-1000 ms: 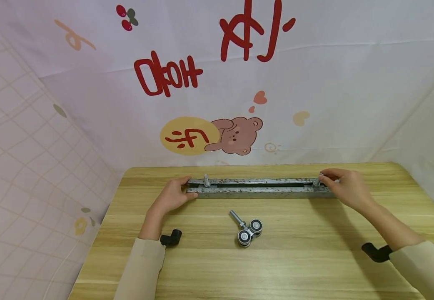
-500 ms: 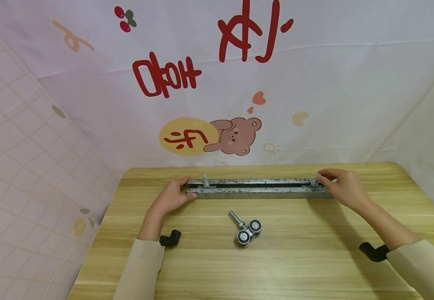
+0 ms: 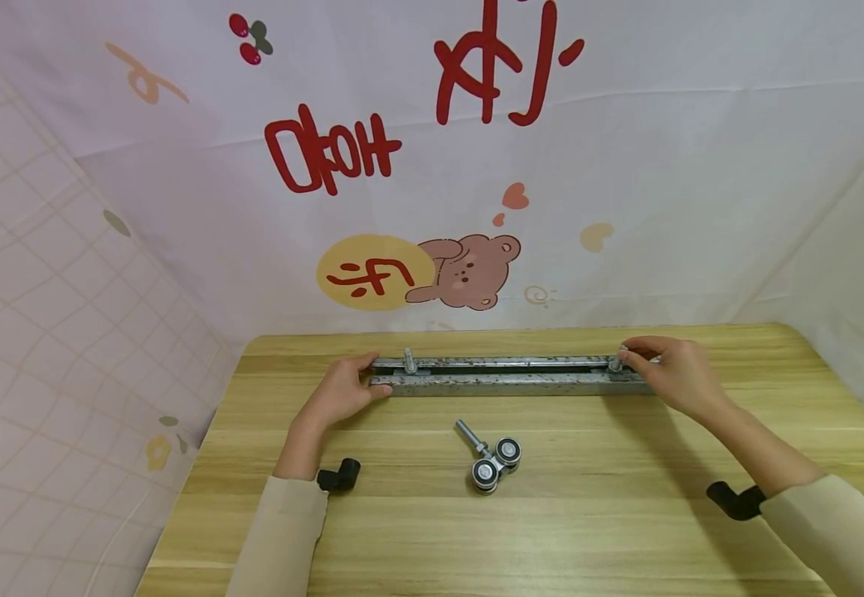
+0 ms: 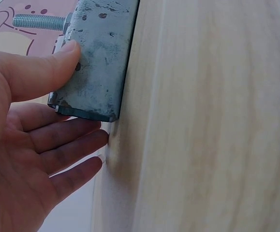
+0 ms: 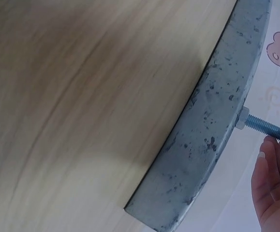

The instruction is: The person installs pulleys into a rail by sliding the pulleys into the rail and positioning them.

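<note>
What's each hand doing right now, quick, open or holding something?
Left hand: closed, holding the left end of the metal rail.
Right hand: closed, pinching the upright bolt near the rail's right end.

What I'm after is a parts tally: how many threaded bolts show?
3: a left bolt and right bolt along the rail, the latter pinched by the right hand; a third bolt on the loose trolley. More may be hidden.
</note>
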The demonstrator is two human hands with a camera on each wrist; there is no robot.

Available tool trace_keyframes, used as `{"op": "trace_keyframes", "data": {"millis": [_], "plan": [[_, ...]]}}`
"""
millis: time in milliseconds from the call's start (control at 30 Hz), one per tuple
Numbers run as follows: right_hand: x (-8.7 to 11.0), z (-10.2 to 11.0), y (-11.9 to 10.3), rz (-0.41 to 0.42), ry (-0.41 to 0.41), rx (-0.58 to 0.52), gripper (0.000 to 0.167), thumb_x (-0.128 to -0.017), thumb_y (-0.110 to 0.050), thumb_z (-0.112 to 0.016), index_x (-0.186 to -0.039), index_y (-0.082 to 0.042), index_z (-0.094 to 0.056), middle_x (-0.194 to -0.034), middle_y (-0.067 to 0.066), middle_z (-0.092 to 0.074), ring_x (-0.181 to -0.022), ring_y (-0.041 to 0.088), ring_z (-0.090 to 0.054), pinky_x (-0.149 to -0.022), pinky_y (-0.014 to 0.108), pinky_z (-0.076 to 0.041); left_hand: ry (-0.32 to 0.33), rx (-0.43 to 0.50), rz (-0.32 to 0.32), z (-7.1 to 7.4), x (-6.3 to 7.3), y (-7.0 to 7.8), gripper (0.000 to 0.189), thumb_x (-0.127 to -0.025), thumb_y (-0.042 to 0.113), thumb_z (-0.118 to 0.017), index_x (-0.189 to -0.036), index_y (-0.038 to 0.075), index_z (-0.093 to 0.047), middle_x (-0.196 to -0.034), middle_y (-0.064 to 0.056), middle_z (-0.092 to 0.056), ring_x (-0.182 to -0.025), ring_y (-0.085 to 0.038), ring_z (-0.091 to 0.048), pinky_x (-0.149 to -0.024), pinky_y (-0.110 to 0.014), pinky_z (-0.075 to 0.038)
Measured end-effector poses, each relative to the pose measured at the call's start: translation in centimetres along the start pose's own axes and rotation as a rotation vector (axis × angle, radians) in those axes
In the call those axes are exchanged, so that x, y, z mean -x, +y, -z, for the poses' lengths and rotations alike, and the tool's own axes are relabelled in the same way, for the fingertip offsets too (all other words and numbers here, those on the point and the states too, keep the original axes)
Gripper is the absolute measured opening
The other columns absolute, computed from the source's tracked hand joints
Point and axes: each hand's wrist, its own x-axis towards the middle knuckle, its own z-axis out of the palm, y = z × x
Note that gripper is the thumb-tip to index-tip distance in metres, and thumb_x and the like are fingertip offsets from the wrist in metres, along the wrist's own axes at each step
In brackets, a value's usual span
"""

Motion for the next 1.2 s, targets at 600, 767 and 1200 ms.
{"op": "trace_keyframes", "data": {"millis": [600, 767, 1200], "plan": [[-0.5, -1.3, -0.6, 0.077, 0.037, -0.021, 0.016, -0.095, -0.007, -0.077, -0.109, 0.001, -0.081, -0.094, 0.013, -0.079, -0.08, 0.032, -0.073, -0.062, 0.029, -0.055, 0.001, -0.002, 0.001, 0.1, -0.1, 0.1, 0.076, -0.097, 0.025, -0.079, -0.158, -0.002, -0.043, -0.156, -0.023, -0.049, -0.145, -0.04, -0.045, -0.113, -0.056, -0.043], [-0.6, -1.4, -1.0, 0.07, 0.032, -0.018, 0.016, -0.096, -0.008, -0.077, -0.109, 0.0, -0.081, -0.094, 0.013, -0.079, -0.08, 0.031, -0.073, -0.063, 0.031, -0.055, 0.001, -0.006, -0.004, 0.1, -0.1, 0.2, 0.076, -0.097, 0.026, -0.078, -0.158, -0.003, -0.042, -0.157, -0.024, -0.048, -0.145, -0.04, -0.045, -0.113, -0.057, -0.042], [-0.7, -1.9, -1.7, 0.04, 0.017, -0.042, 0.017, -0.097, -0.01, -0.076, -0.11, -0.001, -0.081, -0.094, 0.012, -0.079, -0.08, 0.03, -0.073, -0.061, 0.029, -0.054, 0.002, -0.001, -0.011, 0.0, 0.0, 0.1, 0.076, -0.097, 0.025, -0.078, -0.158, -0.003, -0.042, -0.157, -0.024, -0.048, -0.145, -0.04, -0.045, -0.112, -0.056, -0.043]]}}
